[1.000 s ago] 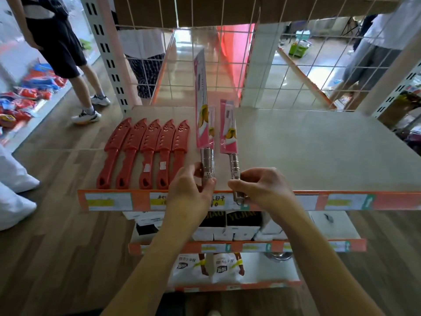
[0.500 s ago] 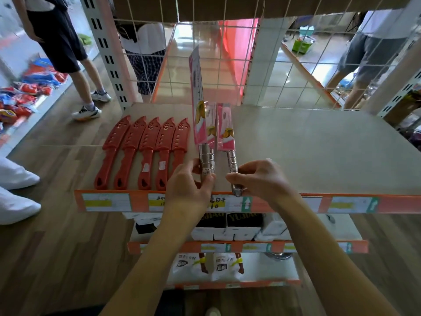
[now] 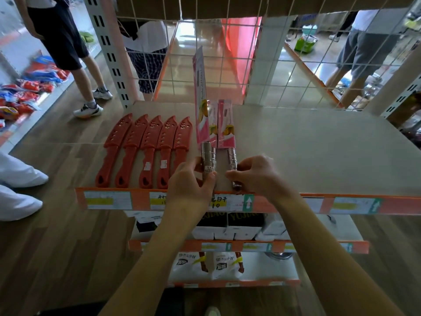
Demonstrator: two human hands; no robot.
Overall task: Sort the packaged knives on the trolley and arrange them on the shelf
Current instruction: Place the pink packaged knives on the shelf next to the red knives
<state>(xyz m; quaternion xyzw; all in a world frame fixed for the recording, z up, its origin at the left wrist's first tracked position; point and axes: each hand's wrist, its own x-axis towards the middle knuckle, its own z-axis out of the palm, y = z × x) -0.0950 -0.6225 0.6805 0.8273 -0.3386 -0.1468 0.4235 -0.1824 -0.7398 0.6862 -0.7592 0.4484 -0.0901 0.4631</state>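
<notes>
So, five red sheathed knives [image 3: 148, 151] lie at 9 o'clock on the shelf [image 3: 319, 144]. Our left hand [image 3: 191, 185] curls round the handle of an upright pink-packed knife [image 3: 201, 106], and our right hand [image 3: 255, 176] pinches a second pink knife [image 3: 225, 126] lying flat at its 3 o'clock (trolley's unseen, so we can't judge what's left).

Red knives [image 3: 148, 151]: five in slotted red sheaths, lying flat side by side on the left of the shelf [image 3: 307, 151], handles toward its front edge.
Raised pink knife [image 3: 200, 99]: pink sleeve, steel handle, tilted steeply up, gripped by the left hand [image 3: 191, 179].
Middle pink knife [image 3: 213, 124]: flat, just beside it.
Right pink knife [image 3: 226, 126]: flat, handle pinched by the right hand [image 3: 255, 174].
</notes>
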